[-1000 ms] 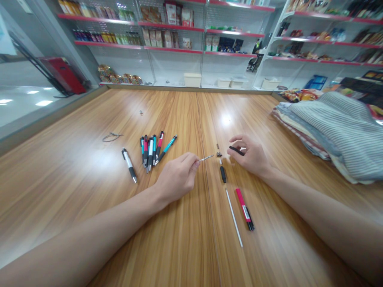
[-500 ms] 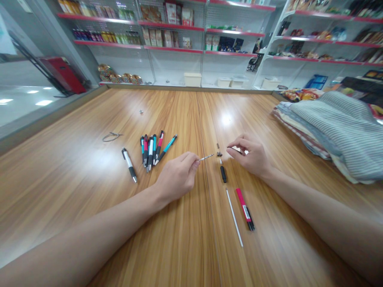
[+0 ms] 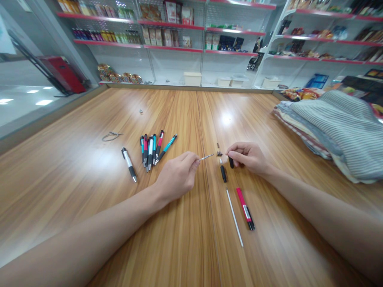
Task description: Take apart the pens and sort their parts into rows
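Observation:
My left hand (image 3: 179, 173) is closed on a thin white pen refill (image 3: 206, 157), its narrow end pointing right. My right hand (image 3: 248, 157) pinches a short black pen grip (image 3: 231, 161), which hangs down from the fingertips. Between the hands lie small metal pen parts (image 3: 219, 153) and, nearer me, a black pen piece (image 3: 223, 173) with a pale tip. Below them are a second white refill (image 3: 234, 217) and a pink pen barrel (image 3: 245, 209) with a black end.
To the left lies a bunch of pens (image 3: 150, 151) in blue, pink and white, with a single white pen (image 3: 129, 164) beside it. A grey cord loop (image 3: 110, 136) rests farther left. Folded cloths (image 3: 335, 127) are stacked at the right; stocked shelves (image 3: 173, 28) stand behind the table.
My right hand has turned the black pen grip from nearly level to hanging downward, lowering it slightly toward me. My left hand and its refill have stayed in place.

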Motion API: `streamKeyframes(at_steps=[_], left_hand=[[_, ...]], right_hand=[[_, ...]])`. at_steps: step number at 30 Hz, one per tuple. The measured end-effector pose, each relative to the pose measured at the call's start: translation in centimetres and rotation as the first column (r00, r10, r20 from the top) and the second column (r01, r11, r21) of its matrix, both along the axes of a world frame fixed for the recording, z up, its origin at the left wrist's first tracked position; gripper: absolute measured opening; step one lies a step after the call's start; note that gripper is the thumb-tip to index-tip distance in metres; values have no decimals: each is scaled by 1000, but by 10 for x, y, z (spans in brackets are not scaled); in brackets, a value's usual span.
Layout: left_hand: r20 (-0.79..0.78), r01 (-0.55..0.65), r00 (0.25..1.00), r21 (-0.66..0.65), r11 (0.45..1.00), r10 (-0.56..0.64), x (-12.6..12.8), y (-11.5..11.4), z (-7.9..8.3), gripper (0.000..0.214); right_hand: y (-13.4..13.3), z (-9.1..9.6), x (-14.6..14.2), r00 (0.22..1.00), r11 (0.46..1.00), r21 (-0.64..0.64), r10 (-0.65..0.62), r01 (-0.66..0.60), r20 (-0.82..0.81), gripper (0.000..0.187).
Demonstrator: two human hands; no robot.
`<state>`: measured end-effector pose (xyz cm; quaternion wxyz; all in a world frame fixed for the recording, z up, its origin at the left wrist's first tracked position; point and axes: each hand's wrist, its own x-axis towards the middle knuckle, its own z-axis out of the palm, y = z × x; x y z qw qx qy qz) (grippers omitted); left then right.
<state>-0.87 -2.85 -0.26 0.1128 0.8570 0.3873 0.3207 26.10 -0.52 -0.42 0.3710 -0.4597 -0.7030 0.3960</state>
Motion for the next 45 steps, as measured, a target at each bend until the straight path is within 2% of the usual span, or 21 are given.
streamKeyframes(at_steps=[3, 5, 6, 8, 12, 16, 19, 23, 26, 28, 33, 35, 40, 45], left_hand=[[1, 2, 1000, 2, 1000, -2, 0, 0, 0, 15], [-5, -2, 1000, 3, 1000, 2, 0, 0, -1, 16], [-9, -3, 1000, 3, 1000, 4, 0, 0, -1, 16], [-14, -5, 1000, 1, 1000, 5, 0, 0, -1, 16], [-12, -4, 1000, -2, 1000, 4, 0, 0, 0, 16], [-9, -4, 1000, 1, 1000, 4, 0, 1, 0, 15], [-2, -1, 1000, 8, 1000, 1, 0, 1, 0, 15], [0, -5, 1000, 11, 1000, 5, -1, 0, 0, 16], [1, -3, 1000, 9, 1000, 3, -1, 0, -1, 15], [4, -3, 1000, 12, 1000, 3, -1, 1, -1, 15], [4, -3, 1000, 14, 1000, 3, -1, 1, -1, 15], [0, -7, 1000, 10, 1000, 7, -1, 1, -1, 15], [-6, -5, 1000, 13, 1000, 5, 0, 1, -1, 15], [-1, -2, 1000, 13, 1000, 2, -1, 1, -1, 16]], right_hand=[[-2, 1, 0, 994, 985, 156, -83, 71, 70, 26], [-2, 1, 2, 967, 932, 344, -185, 115, 176, 22], [-2, 1, 4, 944, 898, 430, -221, 99, 244, 20], [1, 3, 7, 888, 849, 529, -231, -16, 398, 15], [4, 6, 10, 760, 814, 523, -168, -252, 628, 14], [3, 7, 7, 696, 807, 523, -207, -276, 687, 22], [1, 7, 4, 672, 822, 519, -248, -234, 697, 24], [-2, 7, -1, 641, 849, 522, -353, -87, 681, 28], [-5, 6, -6, 573, 839, 544, -447, 2, 687, 32], [-6, 6, -8, 518, 830, 556, -494, 43, 698, 28], [-10, 9, -8, 412, 847, 512, -522, 144, 747, 18], [-11, 12, -5, 422, 866, 472, -494, 163, 760, 17], [-8, 16, 7, 564, 920, 354, -384, 168, 731, 13], [-3, 22, 7, 632, 953, 275, -294, 131, 717, 12]])
